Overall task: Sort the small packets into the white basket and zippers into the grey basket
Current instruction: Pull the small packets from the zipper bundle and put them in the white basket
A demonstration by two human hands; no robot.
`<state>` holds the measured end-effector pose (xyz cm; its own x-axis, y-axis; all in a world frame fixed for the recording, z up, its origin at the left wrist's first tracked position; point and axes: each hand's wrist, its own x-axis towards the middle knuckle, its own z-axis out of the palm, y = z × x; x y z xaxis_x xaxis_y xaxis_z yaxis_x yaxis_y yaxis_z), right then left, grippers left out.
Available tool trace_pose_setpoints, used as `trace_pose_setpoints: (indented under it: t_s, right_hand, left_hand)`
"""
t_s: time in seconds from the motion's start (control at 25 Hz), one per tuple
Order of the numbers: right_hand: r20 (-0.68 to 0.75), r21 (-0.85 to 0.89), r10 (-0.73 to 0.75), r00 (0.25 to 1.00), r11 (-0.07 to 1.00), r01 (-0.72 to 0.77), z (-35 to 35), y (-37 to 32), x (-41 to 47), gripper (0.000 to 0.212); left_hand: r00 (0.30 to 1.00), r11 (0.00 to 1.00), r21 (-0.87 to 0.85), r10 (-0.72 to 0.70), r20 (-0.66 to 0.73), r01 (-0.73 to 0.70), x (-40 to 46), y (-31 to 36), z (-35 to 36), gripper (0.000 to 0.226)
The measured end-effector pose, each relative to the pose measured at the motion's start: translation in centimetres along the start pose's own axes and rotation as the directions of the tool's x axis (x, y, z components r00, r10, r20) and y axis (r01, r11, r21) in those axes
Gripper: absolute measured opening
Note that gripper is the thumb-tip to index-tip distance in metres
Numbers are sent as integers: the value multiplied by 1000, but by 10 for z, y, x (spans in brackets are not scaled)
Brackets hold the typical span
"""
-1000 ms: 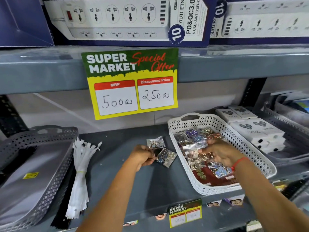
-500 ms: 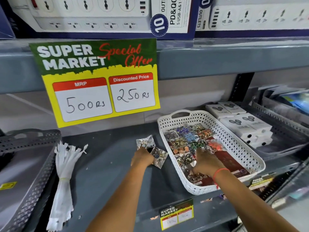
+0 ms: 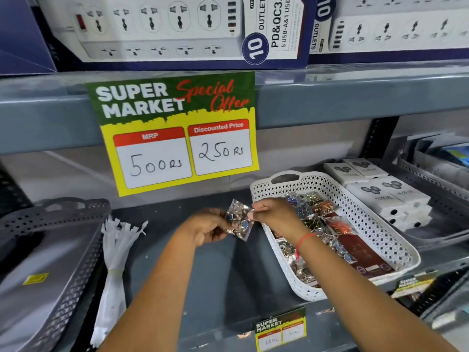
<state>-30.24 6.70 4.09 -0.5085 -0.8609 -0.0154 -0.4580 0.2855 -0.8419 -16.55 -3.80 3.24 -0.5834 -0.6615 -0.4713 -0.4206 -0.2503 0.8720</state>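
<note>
Both hands are pinching the small packets: left hand gripping below, right hand nipping the top edge. The white basket is sitting just right of them. Slippery film could be sliding loose, dropping one onto the shelf.

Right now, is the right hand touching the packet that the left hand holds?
Touching. The head view shows the right hand's fingertips pinching the packet's right edge while the left hand grips its other side.
</note>
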Motion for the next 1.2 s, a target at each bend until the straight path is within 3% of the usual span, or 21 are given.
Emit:
trace_pose_setpoints:
  t_s: [0.08,0.2,0.32,0.44,0.56,0.64,0.76,0.92,1.04,1.08,1.12,1.2]
  right_hand:
    - [72,135,59,996,989,-68,-3,-6,5,43]
    - [121,252,141,983,953,-167,-30,-1,5,38]
    - [84,277,223,971,931,-238,-73,18,-4,15]
    - [-18,297,326,945,904,-306,-116,54,-16,17]
    - [-189,43,408,893,912,-408,-142,94,-22,15]
    - [-233,-183,434,870,859,-477,-152,116,-23,7]
    - [-191,-513,434,881,721,-466,-152,131,-21,31]
    - [-193,-727,457,868,528,-439,-140,133,-10,34]
    - [-286,-772,436,853,422,-475,-136,113,-2,34]
    - [-302,-755,384,872,463,-465,-137,104,2,33]
    - [-287,-705,321,902,567,-426,-133,91,11,32]
    - [-186,-465,196,963,846,-262,-114,60,30,28]
  left_hand:
    - [998,998,21,59,30,-60,-5,13,3,28]
    - [991,996,19,84,105,-86,-8,30,25,26]
    - [986,994,-41,110,123,-106,0,45,64,25]
    - [982,989,-71,138,131,-130,13,55,120,24]
    - [987,987,67,137,90,-143,32,54,184,10]
    - [990,970,200,133,57,-142,46,50,220,23]
    - [982,862,475,189,25,-178,62,42,251,37]
    - [967,692,703,254,-29,-161,68,35,259,33]
    - [964,650,737,266,6,-184,67,43,251,24]
    - [960,674,712,279,4,-199,65,50,245,14]
    - [947,700,680,321,-25,-219,66,55,229,7]
    - [905,785,567,398,-152,-250,65,63,183,18]
